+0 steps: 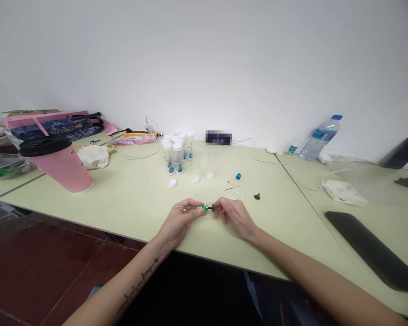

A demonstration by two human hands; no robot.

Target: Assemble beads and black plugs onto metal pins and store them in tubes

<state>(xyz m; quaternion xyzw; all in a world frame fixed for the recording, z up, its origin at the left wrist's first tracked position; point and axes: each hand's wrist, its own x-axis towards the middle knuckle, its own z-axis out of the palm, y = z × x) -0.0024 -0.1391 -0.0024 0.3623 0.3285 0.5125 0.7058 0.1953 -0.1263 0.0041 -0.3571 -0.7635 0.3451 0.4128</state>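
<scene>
Between the thumb and fingers of my left hand (178,222) is a small green part (205,208), with a thin metal rod (187,207) running out to the left. A black stemmed piece with a disc end (211,208) joins the green part on its right side. My right hand (237,216) pinches at that disc, fingers curled. Just beyond the hands lie thin metal pins (238,193), a blue part (238,176) and another black disc with a stem (257,196). Behind them stand several clear tubes (168,160) with white caps and blue parts inside.
Loose white caps (195,179) lie before the tubes. A pink cup (63,165) with a black lid stands left. A phone (218,137) leans on the wall; a water bottle (321,138) tilts against it. At right lies a long black object (370,246).
</scene>
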